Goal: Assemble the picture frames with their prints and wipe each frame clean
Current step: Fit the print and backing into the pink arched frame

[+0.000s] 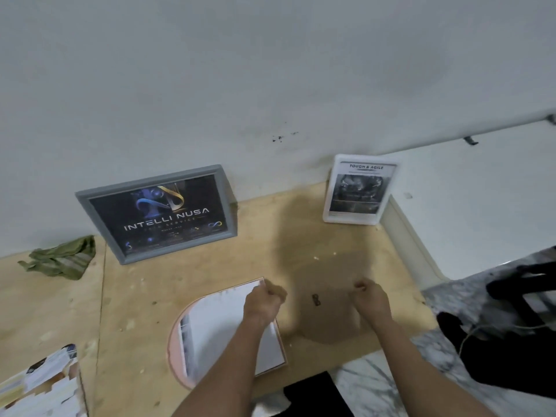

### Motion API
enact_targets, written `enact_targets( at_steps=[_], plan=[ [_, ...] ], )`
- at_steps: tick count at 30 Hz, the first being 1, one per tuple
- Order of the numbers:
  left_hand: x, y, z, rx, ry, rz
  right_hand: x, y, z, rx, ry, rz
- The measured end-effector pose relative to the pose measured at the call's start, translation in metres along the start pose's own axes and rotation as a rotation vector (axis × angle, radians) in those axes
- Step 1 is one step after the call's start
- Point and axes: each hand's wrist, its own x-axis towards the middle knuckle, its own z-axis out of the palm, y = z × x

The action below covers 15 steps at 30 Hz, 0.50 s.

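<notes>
While both hands hovered low over the work, the scene ran like this from the left. A stack of printed sheets (39,383) sat at the near left corner, and a crumpled green cloth (61,258) lay further back on the plywood floor (135,296). Next came the grey frame (156,213), already holding its dark print and leaning on the wall (270,70).

In the near middle lay the pink arch-shaped frame (177,353) with a white print (216,320) resting in it. The left hand (264,299) was curled, pinching the print's far right corner. Just right of it lay the brown backing board (331,302), a small dark hanger clip (315,300) on its surface. The right hand (368,296) was curled too, fingertips pinched at something on the board; what exactly, I could not tell. Far right, the white frame (359,189) stood against the wall, print in.

Risks, as I judged them: the pinched corner could crease or tear if lifted sharply, and the rectangular print might sit skewed in the arch, so the board would trap it crooked. Grit on the floor could scratch faces.

Count: three frames, two assembled; one loose print; one board; one cloth; one stack.
</notes>
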Motion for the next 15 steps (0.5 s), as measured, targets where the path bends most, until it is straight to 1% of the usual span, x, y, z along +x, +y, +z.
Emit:
enact_targets(
  at_steps=[1, 3, 6, 8, 11, 15],
  plan=[
    [0.001, 0.012, 0.013, 0.063, 0.002, -0.024, 0.012, 0.013, -0.013, -0.060, -0.002, 0.002],
    [0.003, 0.022, 0.024, 0.188, 0.079, -0.052, 0.024, 0.031, -0.026, -0.189, -0.039, -0.012],
    [0.004, 0.035, 0.043, 0.237, 0.110, -0.078, 0.039, 0.050, -0.037, -0.232, -0.109, -0.037],
    [0.004, 0.036, 0.050, 0.226, 0.129, -0.087, 0.041, 0.051, -0.038, -0.201, -0.131, -0.047],
    [0.005, 0.030, 0.054, 0.175, 0.162, -0.114, 0.046, 0.048, -0.041, -0.063, -0.137, 0.027],
    [0.009, 0.015, 0.044, 0.000, 0.242, -0.172, 0.049, 0.045, -0.047, 0.083, -0.121, 0.042]
  ],
)
